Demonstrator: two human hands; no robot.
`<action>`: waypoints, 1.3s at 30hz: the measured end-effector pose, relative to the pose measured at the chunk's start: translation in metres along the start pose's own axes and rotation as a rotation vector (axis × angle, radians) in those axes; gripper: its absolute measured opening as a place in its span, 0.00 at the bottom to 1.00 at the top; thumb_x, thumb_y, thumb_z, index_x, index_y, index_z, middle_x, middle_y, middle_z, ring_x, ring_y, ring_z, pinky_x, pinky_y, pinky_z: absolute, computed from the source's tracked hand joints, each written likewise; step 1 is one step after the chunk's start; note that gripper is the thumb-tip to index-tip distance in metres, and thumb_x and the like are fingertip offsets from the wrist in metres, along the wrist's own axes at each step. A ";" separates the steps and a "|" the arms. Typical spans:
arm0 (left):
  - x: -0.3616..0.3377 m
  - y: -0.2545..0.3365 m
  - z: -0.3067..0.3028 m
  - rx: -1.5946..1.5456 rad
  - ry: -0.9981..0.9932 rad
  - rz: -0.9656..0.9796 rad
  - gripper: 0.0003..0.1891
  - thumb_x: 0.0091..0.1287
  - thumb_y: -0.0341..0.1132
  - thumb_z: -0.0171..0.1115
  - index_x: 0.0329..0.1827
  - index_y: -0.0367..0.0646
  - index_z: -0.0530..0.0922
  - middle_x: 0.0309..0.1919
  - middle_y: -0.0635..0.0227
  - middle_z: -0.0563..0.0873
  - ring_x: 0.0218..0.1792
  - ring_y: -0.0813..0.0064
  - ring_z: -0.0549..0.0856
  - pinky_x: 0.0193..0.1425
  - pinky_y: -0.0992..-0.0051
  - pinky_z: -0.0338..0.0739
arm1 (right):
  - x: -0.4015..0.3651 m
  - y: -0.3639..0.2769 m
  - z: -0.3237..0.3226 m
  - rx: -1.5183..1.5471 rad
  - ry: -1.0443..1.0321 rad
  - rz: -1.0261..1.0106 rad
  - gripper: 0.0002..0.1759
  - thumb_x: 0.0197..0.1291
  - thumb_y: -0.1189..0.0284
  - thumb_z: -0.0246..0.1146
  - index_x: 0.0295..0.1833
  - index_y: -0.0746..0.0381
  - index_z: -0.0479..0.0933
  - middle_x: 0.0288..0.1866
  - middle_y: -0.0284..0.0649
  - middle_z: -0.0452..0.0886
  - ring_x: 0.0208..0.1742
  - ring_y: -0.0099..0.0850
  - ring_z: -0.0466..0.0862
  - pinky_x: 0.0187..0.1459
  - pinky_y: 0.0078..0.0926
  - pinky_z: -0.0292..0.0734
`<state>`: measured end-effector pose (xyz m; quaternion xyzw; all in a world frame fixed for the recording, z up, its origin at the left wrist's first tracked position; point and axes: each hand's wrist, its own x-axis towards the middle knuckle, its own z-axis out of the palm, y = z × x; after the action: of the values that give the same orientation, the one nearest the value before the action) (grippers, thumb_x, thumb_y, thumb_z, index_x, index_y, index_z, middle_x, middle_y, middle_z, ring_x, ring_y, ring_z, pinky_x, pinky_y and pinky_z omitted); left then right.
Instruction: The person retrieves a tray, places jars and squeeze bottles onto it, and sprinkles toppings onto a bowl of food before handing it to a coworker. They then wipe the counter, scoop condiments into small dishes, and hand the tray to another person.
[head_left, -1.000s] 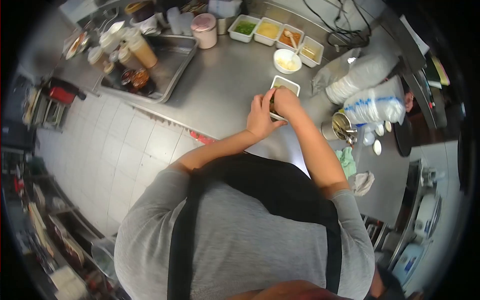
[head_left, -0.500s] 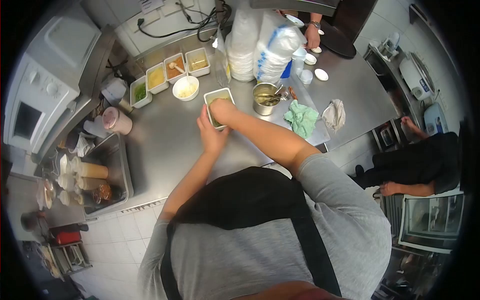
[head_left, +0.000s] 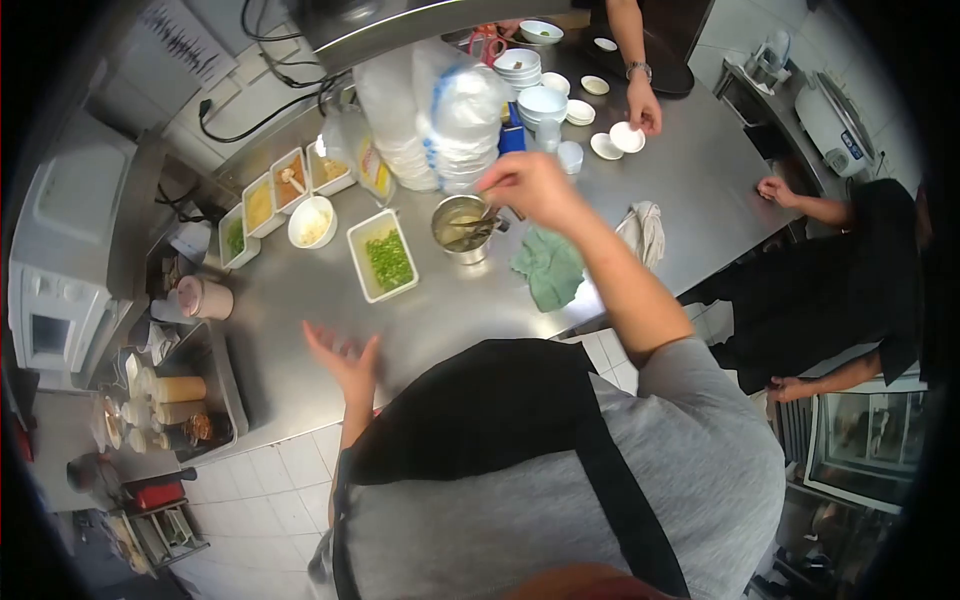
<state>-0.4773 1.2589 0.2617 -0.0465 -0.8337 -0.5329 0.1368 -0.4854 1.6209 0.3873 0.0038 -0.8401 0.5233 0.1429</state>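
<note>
A white rectangular container (head_left: 356, 262) filled with chopped green herbs lies on the steel counter (head_left: 440, 320) in front of me. My left hand (head_left: 345, 360) hovers over the counter's near edge, fingers spread and holding nothing. My right hand (head_left: 532, 188) is stretched out to the right of the container. Its fingers are closed on the handle of a spoon that stands in a metal cup (head_left: 458, 228) of utensils.
A row of small ingredient tubs (head_left: 275, 198) and a round white bowl (head_left: 312, 222) stand behind the container. A green cloth (head_left: 548, 268) and a white cloth (head_left: 645, 228) lie right of the cup. Bagged cup stacks (head_left: 440, 110) rise behind. A co-worker's hand (head_left: 640, 112) touches small white dishes (head_left: 612, 145). Another person in black (head_left: 850, 270) stands at the right.
Both hands have left the herb container. My left hand drew back toward me and opened; my right hand moved right to the metal cup. The view turned to the right.
</note>
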 end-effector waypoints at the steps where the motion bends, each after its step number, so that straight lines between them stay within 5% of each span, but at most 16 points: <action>1: -0.007 0.001 -0.001 0.002 0.018 -0.017 0.57 0.44 0.28 0.75 0.74 0.51 0.44 0.64 0.56 0.59 0.59 0.60 0.69 0.54 0.62 0.73 | -0.001 0.019 -0.029 -0.047 0.027 0.098 0.08 0.46 0.81 0.66 0.35 0.63 0.83 0.31 0.36 0.84 0.34 0.23 0.83 0.37 0.20 0.77; 4: -0.020 0.010 0.002 0.025 0.082 -0.065 0.56 0.45 0.27 0.74 0.74 0.51 0.44 0.64 0.56 0.59 0.59 0.60 0.69 0.55 0.62 0.73 | 0.012 0.110 -0.116 -0.160 0.100 0.227 0.10 0.46 0.78 0.66 0.38 0.62 0.84 0.32 0.35 0.84 0.35 0.22 0.83 0.37 0.20 0.77; 5: -0.022 0.014 0.004 0.042 0.105 -0.072 0.56 0.46 0.26 0.74 0.74 0.51 0.44 0.64 0.56 0.59 0.60 0.60 0.69 0.55 0.61 0.72 | 0.033 0.188 -0.164 0.059 -0.086 0.034 0.10 0.47 0.76 0.67 0.38 0.60 0.84 0.32 0.35 0.84 0.34 0.22 0.83 0.37 0.20 0.77; 6: -0.026 0.021 0.006 0.059 0.130 -0.078 0.56 0.46 0.26 0.73 0.74 0.51 0.43 0.64 0.56 0.58 0.60 0.60 0.69 0.56 0.61 0.72 | 0.044 0.215 -0.183 0.067 -0.098 0.057 0.10 0.47 0.75 0.67 0.38 0.60 0.83 0.32 0.34 0.84 0.33 0.22 0.83 0.36 0.21 0.77; 7: -0.029 0.031 0.011 0.056 0.169 -0.047 0.52 0.47 0.25 0.72 0.73 0.49 0.47 0.64 0.57 0.59 0.59 0.61 0.69 0.55 0.63 0.73 | 0.054 0.216 -0.195 0.074 -0.110 0.081 0.10 0.47 0.74 0.68 0.38 0.59 0.83 0.32 0.34 0.84 0.33 0.22 0.82 0.36 0.21 0.77; 9: -0.034 0.049 0.021 0.124 0.165 0.082 0.50 0.47 0.24 0.72 0.72 0.47 0.50 0.63 0.56 0.59 0.59 0.60 0.69 0.55 0.62 0.73 | 0.067 0.201 -0.209 -0.359 0.211 0.542 0.09 0.47 0.71 0.68 0.37 0.57 0.83 0.32 0.34 0.84 0.34 0.23 0.83 0.36 0.23 0.77; 12: -0.036 0.080 0.043 0.172 0.092 0.298 0.46 0.46 0.25 0.73 0.69 0.45 0.55 0.62 0.58 0.59 0.58 0.62 0.70 0.54 0.65 0.74 | 0.094 0.205 -0.212 -0.611 -0.083 0.520 0.07 0.46 0.70 0.68 0.34 0.56 0.82 0.31 0.36 0.84 0.34 0.28 0.84 0.37 0.25 0.78; 13: -0.033 0.092 0.053 0.188 0.069 0.343 0.47 0.46 0.26 0.74 0.69 0.45 0.55 0.63 0.58 0.59 0.58 0.62 0.70 0.53 0.65 0.74 | 0.096 0.227 -0.208 -0.728 -0.152 0.371 0.07 0.49 0.72 0.65 0.35 0.60 0.82 0.33 0.44 0.84 0.36 0.37 0.86 0.40 0.30 0.80; 16: -0.026 0.108 0.076 0.174 0.062 0.407 0.48 0.45 0.28 0.75 0.69 0.45 0.55 0.63 0.59 0.58 0.58 0.63 0.69 0.52 0.67 0.75 | 0.114 0.284 -0.187 -1.127 -0.224 0.243 0.06 0.51 0.71 0.63 0.35 0.59 0.83 0.33 0.48 0.84 0.36 0.39 0.85 0.42 0.32 0.80; 20: -0.027 0.112 0.085 0.193 0.085 0.390 0.49 0.44 0.29 0.76 0.70 0.45 0.55 0.63 0.59 0.58 0.59 0.63 0.69 0.53 0.67 0.75 | 0.116 0.295 -0.185 -1.092 -0.226 0.357 0.10 0.49 0.71 0.63 0.38 0.61 0.83 0.40 0.52 0.82 0.44 0.47 0.83 0.47 0.38 0.78; 24: -0.035 0.113 0.082 0.226 0.117 0.329 0.50 0.44 0.29 0.76 0.70 0.45 0.54 0.63 0.60 0.57 0.59 0.63 0.69 0.54 0.67 0.74 | 0.124 0.318 -0.190 -1.083 -0.103 0.371 0.04 0.48 0.74 0.63 0.32 0.57 0.83 0.38 0.46 0.83 0.44 0.44 0.83 0.47 0.36 0.78; 27: -0.041 0.115 0.078 0.246 0.135 0.301 0.50 0.44 0.29 0.77 0.70 0.45 0.53 0.62 0.60 0.57 0.59 0.63 0.69 0.54 0.66 0.74 | 0.116 0.300 -0.189 -1.163 -0.210 0.309 0.03 0.46 0.73 0.65 0.30 0.56 0.81 0.37 0.43 0.83 0.42 0.43 0.83 0.46 0.35 0.78; 33: -0.046 0.110 0.068 0.216 0.163 0.305 0.52 0.42 0.30 0.78 0.70 0.46 0.52 0.64 0.59 0.56 0.59 0.62 0.69 0.54 0.66 0.75 | 0.098 0.318 -0.193 -1.170 0.079 0.259 0.15 0.41 0.62 0.71 0.34 0.58 0.80 0.38 0.47 0.83 0.41 0.43 0.83 0.47 0.40 0.76; 36: -0.048 0.105 0.056 0.233 0.198 0.334 0.51 0.43 0.32 0.78 0.70 0.46 0.53 0.64 0.57 0.56 0.59 0.61 0.70 0.54 0.65 0.75 | 0.086 0.339 -0.214 -1.291 -0.229 0.148 0.33 0.47 0.46 0.66 0.41 0.69 0.79 0.36 0.52 0.82 0.39 0.46 0.82 0.44 0.43 0.75; 37: -0.048 0.103 0.054 0.228 0.213 0.327 0.50 0.44 0.32 0.78 0.70 0.46 0.54 0.64 0.57 0.57 0.58 0.61 0.70 0.53 0.65 0.75 | 0.070 0.363 -0.221 -1.027 -0.143 0.193 0.35 0.48 0.46 0.66 0.43 0.70 0.78 0.37 0.54 0.81 0.40 0.46 0.82 0.43 0.44 0.75; 39: -0.048 0.098 0.050 0.211 0.214 0.297 0.48 0.45 0.31 0.76 0.69 0.46 0.55 0.63 0.57 0.58 0.58 0.62 0.70 0.53 0.66 0.75 | 0.036 0.355 -0.220 -1.012 -0.259 0.239 0.23 0.49 0.58 0.69 0.40 0.67 0.78 0.35 0.51 0.82 0.28 0.41 0.84 0.30 0.39 0.80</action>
<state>-0.4185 1.3493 0.3142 -0.0974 -0.8495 -0.4187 0.3060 -0.5229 1.9800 0.1748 -0.0969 -0.9927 0.0609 -0.0386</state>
